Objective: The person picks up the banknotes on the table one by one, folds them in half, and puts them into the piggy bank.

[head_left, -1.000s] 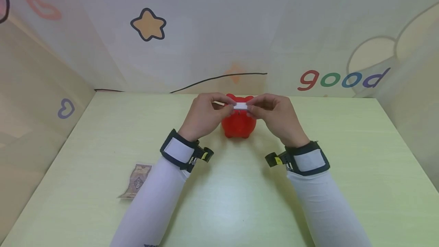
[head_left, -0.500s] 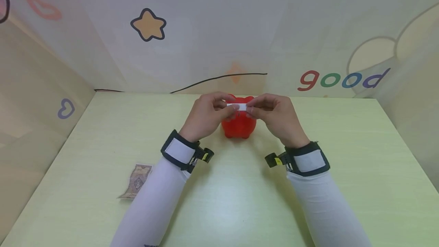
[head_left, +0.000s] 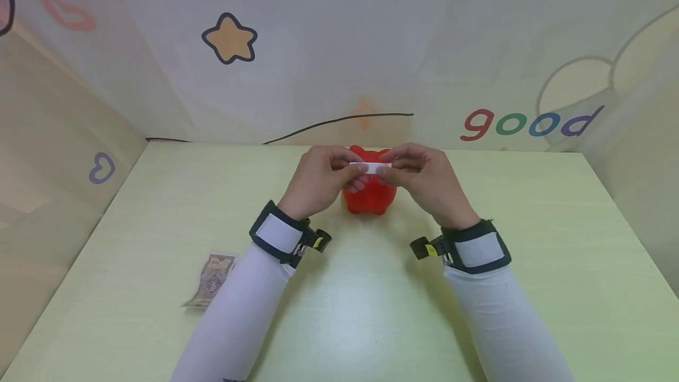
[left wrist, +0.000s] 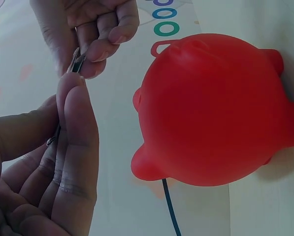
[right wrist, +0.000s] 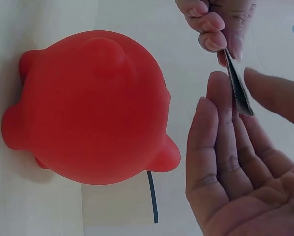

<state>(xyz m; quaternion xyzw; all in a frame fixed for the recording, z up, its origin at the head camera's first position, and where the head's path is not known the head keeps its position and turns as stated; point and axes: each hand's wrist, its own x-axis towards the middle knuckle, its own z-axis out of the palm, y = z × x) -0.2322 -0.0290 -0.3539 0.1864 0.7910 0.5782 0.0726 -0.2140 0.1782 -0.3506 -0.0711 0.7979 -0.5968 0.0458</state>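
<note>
In the head view, a narrow white strip of folded paper (head_left: pixel 372 168) is held level between both hands. My left hand (head_left: pixel 322 174) pinches its left part, thumb toward me and fingers behind. My right hand (head_left: pixel 427 178) has thumb and fingers on either side of the right part. From the right wrist, the folded paper (right wrist: pixel 241 96) shows edge-on against the right fingers, with the thumb (right wrist: pixel 257 86) close to its other face. Behind and below the hands, a red piggy bank (head_left: pixel 369 199) stands upright on the table, its top partly covered by them.
A brownish banknote (head_left: pixel 212 282) lies on the pale table (head_left: pixel 350 323) at the left, partly hidden by the left sleeve (head_left: pixel 233 317). A printed cloth backdrop (head_left: pixel 339 46) rises just behind the piggy bank. Both wrists wear straps with small cameras.
First the left thumb, then the right one, has shifted inward along the folded paper. The strip's ends now show beyond both thumbs. The piggy bank and banknote have stayed put.
</note>
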